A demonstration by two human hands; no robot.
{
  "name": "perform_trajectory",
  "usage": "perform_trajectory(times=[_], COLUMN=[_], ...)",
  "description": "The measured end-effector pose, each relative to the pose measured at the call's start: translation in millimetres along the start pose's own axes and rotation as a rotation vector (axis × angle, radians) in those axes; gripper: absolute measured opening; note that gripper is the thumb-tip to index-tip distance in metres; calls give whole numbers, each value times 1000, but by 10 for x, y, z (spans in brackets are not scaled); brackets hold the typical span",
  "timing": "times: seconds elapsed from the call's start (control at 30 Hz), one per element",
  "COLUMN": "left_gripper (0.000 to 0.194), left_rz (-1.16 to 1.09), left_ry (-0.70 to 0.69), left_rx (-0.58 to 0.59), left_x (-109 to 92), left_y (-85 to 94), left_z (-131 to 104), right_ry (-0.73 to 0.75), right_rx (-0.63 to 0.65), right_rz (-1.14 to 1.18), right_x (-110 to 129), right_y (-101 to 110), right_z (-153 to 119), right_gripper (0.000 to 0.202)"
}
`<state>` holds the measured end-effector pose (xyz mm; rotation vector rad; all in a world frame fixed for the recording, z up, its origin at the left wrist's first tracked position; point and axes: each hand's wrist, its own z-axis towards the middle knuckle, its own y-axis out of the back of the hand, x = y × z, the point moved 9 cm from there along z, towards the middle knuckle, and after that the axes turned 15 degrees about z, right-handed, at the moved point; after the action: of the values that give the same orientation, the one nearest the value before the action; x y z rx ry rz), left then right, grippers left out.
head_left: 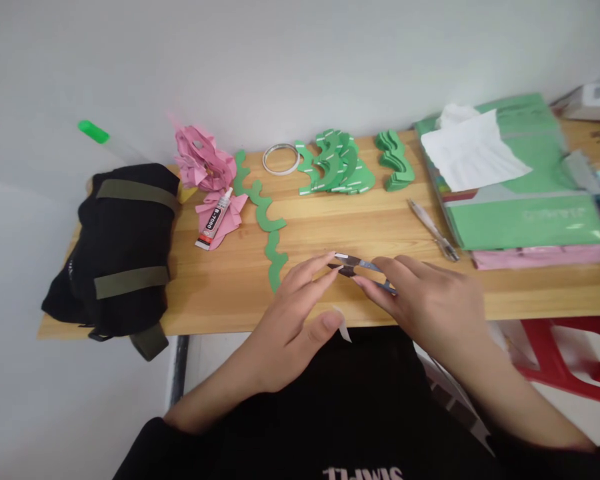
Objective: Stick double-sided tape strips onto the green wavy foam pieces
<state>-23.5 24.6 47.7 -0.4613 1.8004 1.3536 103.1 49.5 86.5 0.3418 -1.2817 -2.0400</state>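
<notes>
My right hand (pixel 423 290) is closed around a pair of dark, blue-grey tweezers (pixel 365 265), held just above the table's front edge with the tips towards the left. A small white piece shows at the upper tip. My left hand (pixel 300 320) reaches in from the other side, two outstretched fingertips touching the tweezers' tips. Its thumb stands apart below, and a thin white paper strip (pixel 345 328) hangs beside the thumb tip. Wavy green paper strips (pixel 273 247) lie flat past my left fingers.
On the table (pixel 330 223) lie stacked green cutouts (pixel 337 163), more green cutouts (pixel 394 160), a tape roll (pixel 281 160), pink paper (pixel 205 157), a glue tube (pixel 214 220) and a pen (pixel 433 229). A black bag (pixel 130 233) sits left; a green folder (pixel 525 220) with white tissue (pixel 475 153) lies right.
</notes>
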Motion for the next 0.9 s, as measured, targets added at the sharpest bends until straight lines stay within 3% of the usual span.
perform_trajectory(times=[0.47, 0.77, 0.9], left_gripper=[46, 51, 60], left_rz=[-461, -631, -807], left_ry=[148, 253, 296], left_rx=[-34, -72, -8], left_x=[113, 183, 180], left_y=[-69, -118, -164], left_z=[38, 78, 77], right_ry=[-22, -22, -35], right_rx=[-29, -37, -35], right_rz=[-23, -33, -25], right_x=[11, 28, 15], right_y=[32, 39, 50], right_z=[-23, -26, -29], right_gripper=[39, 41, 41])
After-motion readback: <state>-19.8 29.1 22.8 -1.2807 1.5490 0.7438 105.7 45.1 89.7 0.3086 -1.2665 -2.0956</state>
